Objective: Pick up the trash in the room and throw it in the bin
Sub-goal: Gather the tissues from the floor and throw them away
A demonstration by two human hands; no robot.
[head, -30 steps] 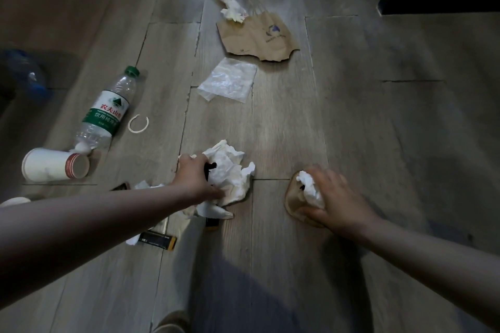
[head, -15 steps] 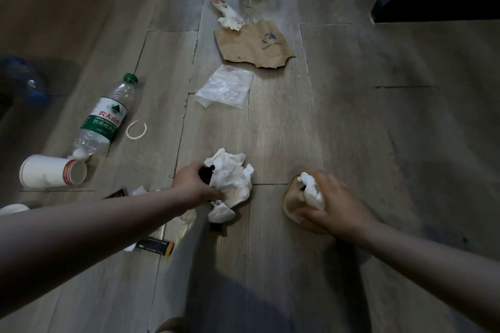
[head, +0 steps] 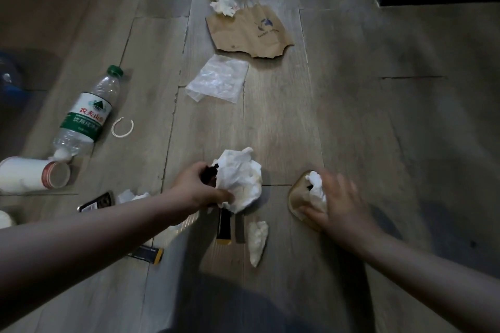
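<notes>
Just nearer than the tissue bundle (head: 240, 178), a small tissue wad (head: 258, 242) has dropped onto the floor (head: 351, 116) and needs re-gathering. The left hand (head: 198, 189) grips the bundle with curled fingers; right of it, the right hand (head: 338, 203) clutches a brown paper scrap (head: 299, 200). Beyond the bundle, a plastic bag (head: 219, 78) waits.

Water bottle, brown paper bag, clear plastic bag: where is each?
Water bottle (head: 86, 116): head view, on its white and green label.
Brown paper bag (head: 243, 35): head view, on its flat middle.
Clear plastic bag (head: 219, 78): head view, on its crinkled middle.
</notes>
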